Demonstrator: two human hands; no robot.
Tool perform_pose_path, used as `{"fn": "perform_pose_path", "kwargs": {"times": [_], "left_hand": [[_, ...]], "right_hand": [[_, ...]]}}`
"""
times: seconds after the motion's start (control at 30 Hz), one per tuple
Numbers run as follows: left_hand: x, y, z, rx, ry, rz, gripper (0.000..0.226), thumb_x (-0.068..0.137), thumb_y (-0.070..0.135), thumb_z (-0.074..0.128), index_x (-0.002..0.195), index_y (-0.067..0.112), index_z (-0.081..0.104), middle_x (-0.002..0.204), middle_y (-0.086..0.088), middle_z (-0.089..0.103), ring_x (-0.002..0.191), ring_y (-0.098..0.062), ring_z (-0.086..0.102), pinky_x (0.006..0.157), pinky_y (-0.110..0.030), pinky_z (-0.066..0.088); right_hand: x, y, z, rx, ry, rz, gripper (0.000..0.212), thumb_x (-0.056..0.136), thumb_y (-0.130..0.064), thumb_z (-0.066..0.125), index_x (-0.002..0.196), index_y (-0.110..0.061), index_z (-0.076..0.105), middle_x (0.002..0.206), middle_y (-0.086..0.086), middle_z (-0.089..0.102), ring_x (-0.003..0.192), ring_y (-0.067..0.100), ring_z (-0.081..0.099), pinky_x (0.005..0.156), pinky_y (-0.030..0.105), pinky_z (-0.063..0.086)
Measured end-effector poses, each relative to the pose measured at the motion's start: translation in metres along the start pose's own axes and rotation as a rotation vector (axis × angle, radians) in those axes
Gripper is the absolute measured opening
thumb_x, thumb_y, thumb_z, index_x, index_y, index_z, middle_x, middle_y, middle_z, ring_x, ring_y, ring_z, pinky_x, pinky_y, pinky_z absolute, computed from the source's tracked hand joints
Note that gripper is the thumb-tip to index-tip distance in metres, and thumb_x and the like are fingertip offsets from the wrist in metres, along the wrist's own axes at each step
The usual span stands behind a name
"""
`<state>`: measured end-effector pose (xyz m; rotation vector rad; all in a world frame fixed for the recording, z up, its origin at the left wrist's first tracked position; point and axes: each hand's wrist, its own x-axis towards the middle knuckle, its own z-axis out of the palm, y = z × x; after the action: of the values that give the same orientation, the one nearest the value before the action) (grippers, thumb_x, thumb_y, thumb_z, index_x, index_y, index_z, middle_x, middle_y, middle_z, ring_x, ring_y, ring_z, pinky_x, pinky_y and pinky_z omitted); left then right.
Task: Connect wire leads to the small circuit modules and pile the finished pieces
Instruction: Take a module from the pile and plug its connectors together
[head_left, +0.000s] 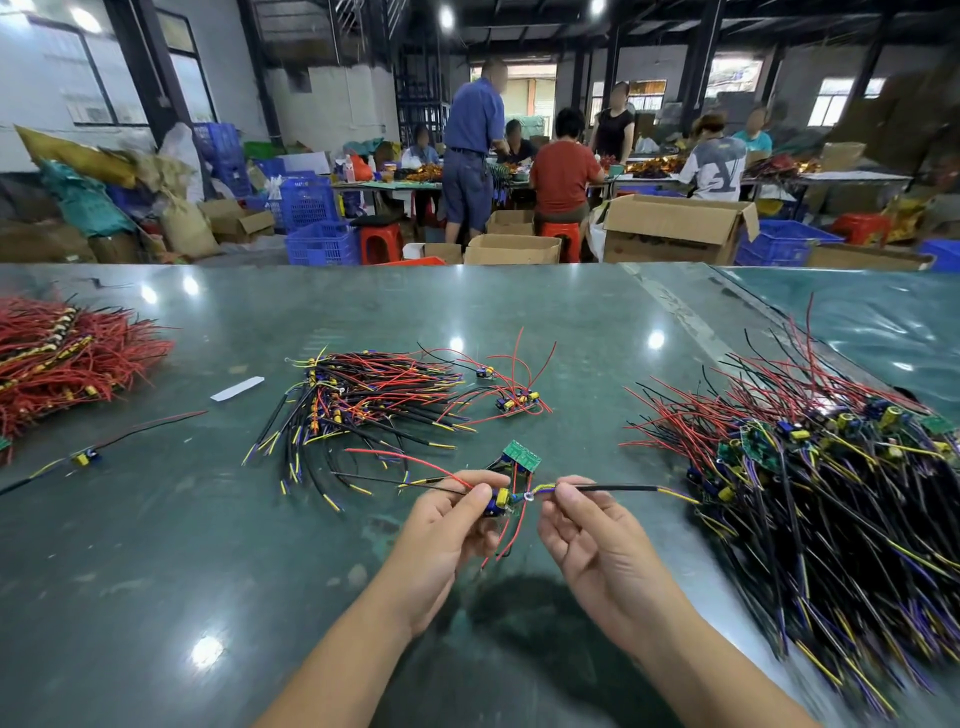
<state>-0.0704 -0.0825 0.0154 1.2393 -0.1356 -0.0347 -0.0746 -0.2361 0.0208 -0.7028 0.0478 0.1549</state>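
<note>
Fingers of left hand (447, 525) pinch a circuit module (500, 503); right hand (582, 525) pinches its black lead (618, 488)

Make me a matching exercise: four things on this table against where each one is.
Things:
1. red wire heap
2. white strip
3. black cable
4. big finished pile

Places:
A. right side of the table
B. far left edge
C. pinched in the right hand
D. lying flat, left of the middle bundle

Pairs: 1-B, 2-D, 3-C, 4-A
</note>
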Motion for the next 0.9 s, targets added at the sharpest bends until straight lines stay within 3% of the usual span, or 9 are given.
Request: {"fn": "perform_pose_path", "kwargs": {"times": [0.1, 0.17, 0.27, 0.43, 0.53, 0.63, 0.7, 0.9], "left_hand": [[-0.001, 0.001, 0.001, -0.084, -0.059, -0.027, 0.008, 0.088, 0.012, 0.058, 0.093, 0.006, 0.06, 0.071, -0.003, 0.059, 0.057, -0.011, 0.053, 0.053, -0.018, 0.047], [-0.002, 0.002, -0.001, -0.111, -0.14, -0.037, 0.023, 0.079, 0.013, 0.072, 0.092, 0.008, 0.053, 0.073, -0.004, 0.059, 0.06, -0.012, 0.057, 0.056, -0.02, 0.048], [-0.006, -0.001, -0.001, -0.018, -0.216, -0.028, 0.039, 0.064, 0.018, 0.076, 0.091, 0.013, 0.049, 0.082, 0.0, 0.067, 0.065, -0.012, 0.058, 0.06, -0.02, 0.048], [-0.003, -0.001, 0.002, 0.012, -0.031, 0.066, 0.025, 0.063, 0.022, 0.078, 0.073, 0.017, 0.056, 0.069, -0.008, 0.062, 0.06, -0.018, 0.054, 0.056, -0.021, 0.047], [-0.003, 0.001, -0.003, -0.015, -0.087, 0.052, 0.026, 0.069, 0.009, 0.073, 0.087, 0.011, 0.054, 0.079, -0.008, 0.066, 0.066, -0.017, 0.058, 0.062, -0.022, 0.051], [-0.005, 0.002, -0.007, 0.008, -0.171, -0.003, 0.037, 0.071, -0.001, 0.064, 0.106, 0.008, 0.054, 0.092, -0.006, 0.069, 0.079, -0.015, 0.064, 0.073, -0.023, 0.052], [-0.006, 0.002, -0.007, 0.042, -0.206, -0.013, 0.041, 0.07, -0.003, 0.066, 0.108, 0.011, 0.058, 0.094, -0.005, 0.067, 0.082, -0.014, 0.065, 0.071, -0.021, 0.051], [-0.004, 0.003, -0.001, 0.1, -0.081, 0.108, 0.013, 0.072, 0.013, 0.078, 0.073, 0.016, 0.065, 0.073, -0.011, 0.061, 0.065, -0.019, 0.054, 0.062, -0.023, 0.046]], "right_hand": [[0.0, 0.0, -0.002, -0.096, 0.006, -0.027, 0.009, 0.068, -0.005, 0.064, 0.074, -0.01, 0.059, 0.067, 0.006, 0.067, 0.059, 0.011, 0.066, 0.058, 0.02, 0.055], [0.0, 0.002, -0.001, -0.156, 0.018, -0.061, 0.008, 0.067, -0.006, 0.066, 0.07, -0.009, 0.059, 0.064, 0.005, 0.064, 0.057, 0.01, 0.064, 0.057, 0.018, 0.054], [-0.001, 0.005, -0.001, -0.194, 0.014, -0.13, 0.007, 0.066, -0.007, 0.068, 0.063, -0.009, 0.061, 0.064, 0.009, 0.064, 0.057, 0.011, 0.063, 0.058, 0.018, 0.053], [-0.004, 0.009, -0.002, -0.429, -0.003, -0.231, 0.018, 0.071, -0.003, 0.071, 0.061, -0.017, 0.067, 0.07, 0.005, 0.064, 0.072, 0.016, 0.057, 0.076, 0.028, 0.049], [-0.004, 0.015, -0.002, -0.479, 0.032, -0.249, 0.025, 0.076, 0.005, 0.068, 0.062, -0.016, 0.067, 0.071, 0.008, 0.064, 0.075, 0.02, 0.055, 0.08, 0.034, 0.045], [-0.002, 0.014, -0.001, -0.404, 0.083, -0.247, 0.022, 0.079, 0.007, 0.065, 0.065, -0.01, 0.064, 0.068, 0.007, 0.064, 0.068, 0.015, 0.059, 0.071, 0.025, 0.052], [-0.002, 0.012, -0.003, -0.313, 0.092, -0.22, 0.017, 0.081, 0.007, 0.062, 0.069, -0.004, 0.059, 0.066, 0.006, 0.064, 0.062, 0.01, 0.062, 0.064, 0.019, 0.053], [-0.004, 0.015, -0.002, -0.355, 0.01, -0.216, 0.008, 0.068, -0.008, 0.072, 0.069, -0.008, 0.064, 0.07, 0.008, 0.066, 0.071, 0.012, 0.063, 0.074, 0.021, 0.054]]}}
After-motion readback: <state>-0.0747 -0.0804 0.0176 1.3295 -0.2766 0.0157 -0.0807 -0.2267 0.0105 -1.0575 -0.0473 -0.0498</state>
